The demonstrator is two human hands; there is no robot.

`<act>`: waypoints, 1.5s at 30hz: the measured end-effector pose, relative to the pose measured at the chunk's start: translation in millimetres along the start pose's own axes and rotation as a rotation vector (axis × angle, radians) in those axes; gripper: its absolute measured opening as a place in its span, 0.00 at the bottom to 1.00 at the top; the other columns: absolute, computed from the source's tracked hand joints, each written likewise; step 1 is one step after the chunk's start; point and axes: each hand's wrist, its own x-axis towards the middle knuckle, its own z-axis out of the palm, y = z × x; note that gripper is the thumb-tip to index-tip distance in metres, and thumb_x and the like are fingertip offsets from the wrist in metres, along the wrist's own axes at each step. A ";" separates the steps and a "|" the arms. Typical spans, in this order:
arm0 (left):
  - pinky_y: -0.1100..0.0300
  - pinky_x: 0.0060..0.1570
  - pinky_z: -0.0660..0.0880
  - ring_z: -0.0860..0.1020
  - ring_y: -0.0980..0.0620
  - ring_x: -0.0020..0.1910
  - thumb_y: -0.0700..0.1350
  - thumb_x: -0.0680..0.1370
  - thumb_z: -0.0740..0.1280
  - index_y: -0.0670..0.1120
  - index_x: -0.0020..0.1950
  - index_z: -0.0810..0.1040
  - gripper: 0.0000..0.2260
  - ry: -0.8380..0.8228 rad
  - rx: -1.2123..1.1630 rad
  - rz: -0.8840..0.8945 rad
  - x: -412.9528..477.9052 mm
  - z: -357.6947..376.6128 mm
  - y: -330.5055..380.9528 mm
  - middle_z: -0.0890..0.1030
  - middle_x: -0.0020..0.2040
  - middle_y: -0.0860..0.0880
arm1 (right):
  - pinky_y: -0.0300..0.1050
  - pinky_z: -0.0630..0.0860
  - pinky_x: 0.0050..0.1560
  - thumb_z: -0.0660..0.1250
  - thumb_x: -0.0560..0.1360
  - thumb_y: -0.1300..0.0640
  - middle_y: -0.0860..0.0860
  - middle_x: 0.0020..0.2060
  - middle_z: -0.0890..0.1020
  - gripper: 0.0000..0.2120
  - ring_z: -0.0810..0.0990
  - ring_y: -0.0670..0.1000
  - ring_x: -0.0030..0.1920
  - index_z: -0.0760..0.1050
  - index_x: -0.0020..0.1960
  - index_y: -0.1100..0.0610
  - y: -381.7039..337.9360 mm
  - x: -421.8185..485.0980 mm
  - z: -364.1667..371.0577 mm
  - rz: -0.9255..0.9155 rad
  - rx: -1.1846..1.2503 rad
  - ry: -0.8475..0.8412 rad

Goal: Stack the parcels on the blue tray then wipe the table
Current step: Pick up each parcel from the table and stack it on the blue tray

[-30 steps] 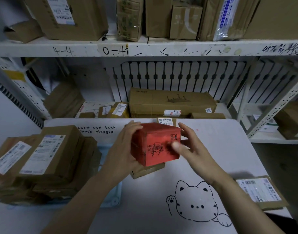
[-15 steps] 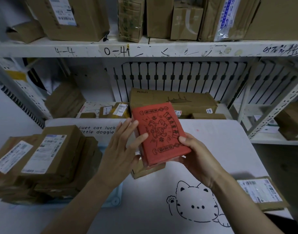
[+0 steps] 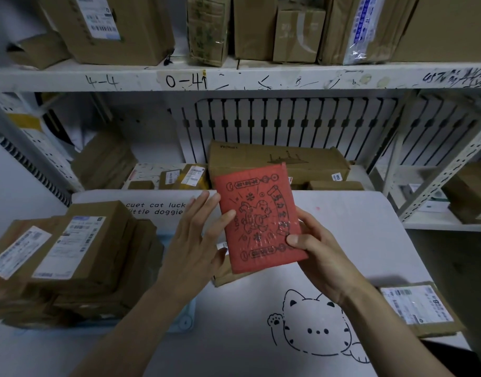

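Three o'clock of the parcel stack (image 3: 78,248), a red parcel (image 3: 258,216) is being gripped upright by the right hand (image 3: 323,254) and braced by the flat left hand (image 3: 195,240).

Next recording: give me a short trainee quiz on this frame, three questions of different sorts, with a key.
1. Which hand grips the red parcel? A left, B right, C neither.
2. True or false: the blue tray holds no parcels.
3. Fill in: a labelled parcel lies at the ___ edge of the table, beside the cat drawing.
Key: 1 B: the right hand grips it; the left hand only touches it, fingers straight. 2 False: brown parcels are stacked on it. 3 right.
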 end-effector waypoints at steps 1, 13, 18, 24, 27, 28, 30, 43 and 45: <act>0.42 0.73 0.61 0.50 0.48 0.79 0.47 0.67 0.79 0.51 0.73 0.53 0.45 0.001 0.004 -0.002 0.6 0.0 0.6 0.59 0.73 0.41 | 0.53 0.77 0.58 0.75 0.60 0.58 0.62 0.63 0.80 0.37 0.80 0.62 0.62 0.74 0.70 0.54 -0.1 0.1 -0.2 0.000 -0.001 -0.003; 0.40 0.75 0.57 0.60 0.41 0.75 0.54 0.71 0.76 0.46 0.70 0.62 0.35 0.036 -0.020 0.103 6.0 -2.8 0.3 0.64 0.71 0.42 | 0.66 0.71 0.68 0.70 0.70 0.35 0.60 0.63 0.81 0.32 0.77 0.63 0.66 0.78 0.66 0.54 -0.6 1.9 1.4 0.136 -0.087 -0.053; 0.54 0.74 0.62 0.66 0.59 0.72 0.67 0.66 0.72 0.49 0.69 0.62 0.40 -0.071 -0.449 -0.271 11.6 -18.0 7.7 0.68 0.68 0.51 | 0.58 0.77 0.63 0.55 0.71 0.25 0.57 0.56 0.83 0.38 0.80 0.58 0.58 0.81 0.63 0.52 -3.5 5.3 5.6 0.148 -0.170 0.011; 0.60 0.56 0.79 0.78 0.57 0.60 0.61 0.63 0.76 0.58 0.69 0.68 0.37 -0.242 -1.002 -0.851 4.9 -31.5 -5.6 0.78 0.62 0.54 | 0.56 0.72 0.67 0.67 0.69 0.30 0.46 0.61 0.83 0.32 0.79 0.49 0.63 0.75 0.68 0.45 -2.6 9.5 25.7 0.042 -0.377 -0.052; 0.47 0.59 0.78 0.82 0.49 0.57 0.64 0.64 0.72 0.56 0.69 0.72 0.34 -0.281 -1.153 -1.021 -0.3 -37.0 -8.2 0.82 0.59 0.49 | 0.59 0.75 0.66 0.77 0.65 0.42 0.51 0.62 0.82 0.38 0.80 0.53 0.64 0.68 0.72 0.44 0.7 14.5 37.2 0.092 -0.350 -0.119; 0.46 0.60 0.77 0.82 0.48 0.56 0.63 0.65 0.72 0.55 0.69 0.72 0.33 -0.286 -1.206 -1.074 -1.9 -39.2 -9.2 0.83 0.58 0.49 | 0.60 0.76 0.65 0.78 0.65 0.44 0.52 0.61 0.83 0.39 0.81 0.55 0.62 0.67 0.73 0.43 1.7 16.2 42.1 0.112 -0.337 -0.132; 0.43 0.63 0.75 0.83 0.46 0.56 0.64 0.68 0.71 0.53 0.69 0.73 0.32 -0.312 -1.281 -1.158 -7.6 -45.5 -15.3 0.84 0.57 0.48 | 0.59 0.78 0.62 0.79 0.63 0.44 0.53 0.60 0.83 0.41 0.83 0.56 0.59 0.68 0.72 0.43 5.2 21.6 53.5 0.147 -0.318 -0.136; 0.57 0.53 0.80 0.84 0.51 0.50 0.56 0.80 0.61 0.48 0.57 0.82 0.16 0.160 -0.969 -1.365 -58.0 -140.6 -85.8 0.86 0.48 0.49 | 0.59 0.77 0.63 0.72 0.70 0.49 0.56 0.55 0.86 0.25 0.85 0.57 0.56 0.76 0.65 0.57 21.9 66.7 186.7 0.302 -0.172 -0.171; 0.57 0.51 0.80 0.85 0.51 0.49 0.55 0.80 0.62 0.46 0.55 0.82 0.15 0.325 -0.887 -1.403 -71.6 -160.9 -106.2 0.86 0.47 0.50 | 0.57 0.79 0.60 0.70 0.71 0.48 0.55 0.55 0.86 0.24 0.85 0.56 0.56 0.77 0.64 0.56 25.7 75.5 216.9 0.309 -0.191 -0.212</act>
